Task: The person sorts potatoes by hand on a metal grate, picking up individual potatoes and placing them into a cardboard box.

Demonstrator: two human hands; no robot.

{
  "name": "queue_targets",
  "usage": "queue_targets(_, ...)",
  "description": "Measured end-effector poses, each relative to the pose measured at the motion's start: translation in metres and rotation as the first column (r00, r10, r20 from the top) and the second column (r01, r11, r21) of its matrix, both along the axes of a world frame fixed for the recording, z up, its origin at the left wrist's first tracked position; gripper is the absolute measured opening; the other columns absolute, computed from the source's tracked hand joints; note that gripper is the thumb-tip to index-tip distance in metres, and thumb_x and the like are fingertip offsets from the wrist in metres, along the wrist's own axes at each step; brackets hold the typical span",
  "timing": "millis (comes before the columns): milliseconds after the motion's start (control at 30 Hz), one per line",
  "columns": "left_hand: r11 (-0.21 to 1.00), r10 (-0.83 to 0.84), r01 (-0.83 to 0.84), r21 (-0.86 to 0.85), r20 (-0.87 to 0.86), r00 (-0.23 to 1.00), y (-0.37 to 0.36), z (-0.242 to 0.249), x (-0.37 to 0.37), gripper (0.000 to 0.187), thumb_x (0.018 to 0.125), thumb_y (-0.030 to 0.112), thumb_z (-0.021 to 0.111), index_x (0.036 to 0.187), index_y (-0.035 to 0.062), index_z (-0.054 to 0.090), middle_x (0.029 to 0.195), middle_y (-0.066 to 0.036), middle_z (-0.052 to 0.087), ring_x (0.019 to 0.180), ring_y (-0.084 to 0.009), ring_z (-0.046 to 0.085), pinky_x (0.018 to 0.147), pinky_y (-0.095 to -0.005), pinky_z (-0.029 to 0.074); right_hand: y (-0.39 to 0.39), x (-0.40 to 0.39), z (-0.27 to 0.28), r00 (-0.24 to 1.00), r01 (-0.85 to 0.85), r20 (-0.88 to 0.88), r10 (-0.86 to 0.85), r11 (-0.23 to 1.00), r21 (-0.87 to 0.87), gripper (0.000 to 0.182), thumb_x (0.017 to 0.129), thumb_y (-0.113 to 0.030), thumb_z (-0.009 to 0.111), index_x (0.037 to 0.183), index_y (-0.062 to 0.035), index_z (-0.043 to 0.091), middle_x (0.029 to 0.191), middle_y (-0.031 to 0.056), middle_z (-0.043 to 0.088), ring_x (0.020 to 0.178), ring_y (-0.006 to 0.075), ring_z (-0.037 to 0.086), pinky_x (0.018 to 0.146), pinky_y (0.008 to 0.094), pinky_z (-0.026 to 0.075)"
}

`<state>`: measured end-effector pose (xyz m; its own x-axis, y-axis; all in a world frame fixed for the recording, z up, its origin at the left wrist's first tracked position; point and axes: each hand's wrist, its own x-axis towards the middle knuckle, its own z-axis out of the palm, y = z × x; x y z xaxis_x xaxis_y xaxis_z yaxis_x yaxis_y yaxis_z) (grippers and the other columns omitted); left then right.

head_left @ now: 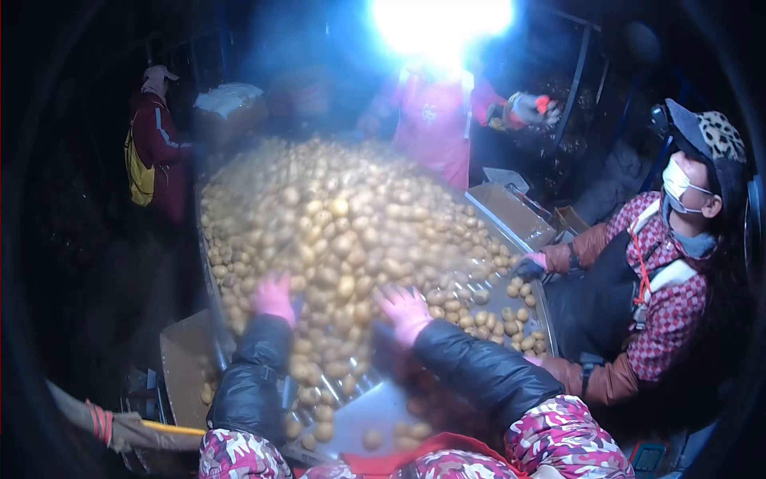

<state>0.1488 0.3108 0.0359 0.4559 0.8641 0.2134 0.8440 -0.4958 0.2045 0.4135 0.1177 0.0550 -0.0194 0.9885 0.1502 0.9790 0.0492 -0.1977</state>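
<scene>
Sorting table (511, 295); open hands (274, 297) on potatoes (335, 231)

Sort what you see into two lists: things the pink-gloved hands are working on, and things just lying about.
In hand:
left hand in a pink glove
right hand in a pink glove
heap of pale yellow potatoes
grey metal sorting table

Lying about:
brown cardboard box
white sack
yellow-handled tool

Both arms reach forward and slightly inward, clad in black padded sleeve covers over pink patterned sleeves. The left hand (273, 297), in a pink glove, is held palm down with fingers together. The right hand (404, 311), also in a pink glove, is spread open, fingers splayed forward, gripping nothing.
</scene>
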Motion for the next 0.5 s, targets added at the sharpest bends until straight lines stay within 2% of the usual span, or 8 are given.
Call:
queue_targets(67, 0.997, -0.064, 0.065, 0.035, -0.044, 0.997, 0.028, 0.015, 0.016, 0.065, 0.090, 0.035, 0.074, 0.150, 0.0178, 0.056, 0.155, -0.020, 0.048, 0.143, -0.0401, 0.045, 0.121, -0.0506, 0.036, 0.057, 0.002, 0.010, 0.996, 0.005, -0.092, 0.001, 0.998, 0.062, 0.065, 0.095, -0.044, 0.067, 0.151, -0.0141, 0.051, 0.157, 0.0182, 0.048, 0.148, 0.0390, 0.041, 0.122, 0.0615, 0.027)
queue_targets(100, 0.980, -0.142, 0.144, 0.137, -0.027, 0.990, 0.023, 0.030, 0.011, 0.060, 0.091, 0.028, 0.072, 0.148, 0.0179, 0.057, 0.156, -0.019, 0.048, 0.142, -0.0398, 0.045, 0.120, -0.0516, 0.037, 0.072, -0.007, 0.033, 0.996, 0.007, -0.085, -0.003, 0.999, 0.047, 0.066, 0.095, -0.042, 0.067, 0.151, -0.0134, 0.049, 0.158, 0.0193, 0.046, 0.148, 0.0398, 0.040, 0.123, 0.0626, 0.026)
queue_targets(200, 0.920, -0.319, 0.348, 0.180, -0.171, 0.932, 0.053, 0.027, 0.036, 0.058, 0.091, 0.023, 0.070, 0.147, 0.0197, 0.058, 0.155, -0.017, 0.049, 0.143, -0.0395, 0.045, 0.121, -0.0511, 0.036, 0.129, -0.012, 0.042, 0.993, -0.001, -0.120, 0.003, 1.000, 0.016, 0.071, 0.093, -0.043, 0.069, 0.154, -0.0134, 0.048, 0.162, 0.0210, 0.041, 0.150, 0.0410, 0.037, 0.124, 0.0635, 0.025)
queue_targets(300, 0.910, -0.356, 0.385, 0.154, -0.188, 0.915, 0.076, 0.009, 0.051, 0.059, 0.089, 0.022, 0.071, 0.147, 0.0212, 0.059, 0.151, -0.015, 0.052, 0.140, -0.0385, 0.048, 0.119, -0.0502, 0.039, 0.169, -0.016, 0.017, 0.996, -0.012, -0.084, 0.015, 0.999, 0.045, 0.074, 0.091, -0.044, 0.072, 0.154, -0.0162, 0.048, 0.164, 0.0208, 0.038, 0.150, 0.0425, 0.038, 0.123, 0.0622, 0.027)
queue_targets(400, 0.938, -0.343, 0.347, 0.019, -0.098, 0.934, 0.086, 0.009, 0.055, 0.058, 0.089, 0.019, 0.072, 0.145, 0.0213, 0.060, 0.145, -0.015, 0.056, 0.135, -0.0385, 0.052, 0.114, -0.0477, 0.045, 0.184, -0.009, -0.007, 0.957, -0.013, -0.290, 0.008, 1.000, -0.015, 0.077, 0.088, -0.046, 0.075, 0.154, -0.0191, 0.049, 0.166, 0.0209, 0.036, 0.147, 0.0439, 0.041, 0.122, 0.0595, 0.031)
queue_targets(433, 0.955, -0.296, 0.292, -0.058, -0.065, 0.953, 0.087, 0.015, 0.055, 0.057, 0.089, 0.018, 0.072, 0.145, 0.0216, 0.060, 0.144, -0.015, 0.057, 0.134, -0.0389, 0.052, 0.112, -0.0471, 0.046, 0.187, -0.008, -0.009, 0.954, -0.009, -0.300, -0.003, 0.999, -0.040, 0.079, 0.084, -0.044, 0.079, 0.154, -0.0212, 0.049, 0.166, 0.0212, 0.035, 0.144, 0.0432, 0.046, 0.120, 0.0546, 0.037)
queue_targets(500, 0.956, -0.205, 0.199, -0.216, -0.006, 0.979, 0.082, 0.027, 0.058, 0.056, 0.089, 0.016, 0.072, 0.144, 0.0221, 0.061, 0.142, -0.015, 0.058, 0.132, -0.0397, 0.053, 0.109, -0.0459, 0.049, 0.187, -0.006, -0.002, 0.953, -0.002, -0.302, -0.012, 0.999, -0.046, 0.080, 0.083, -0.042, 0.081, 0.154, -0.0212, 0.050, 0.163, 0.0210, 0.039, 0.140, 0.0426, 0.050, 0.116, 0.0525, 0.041)
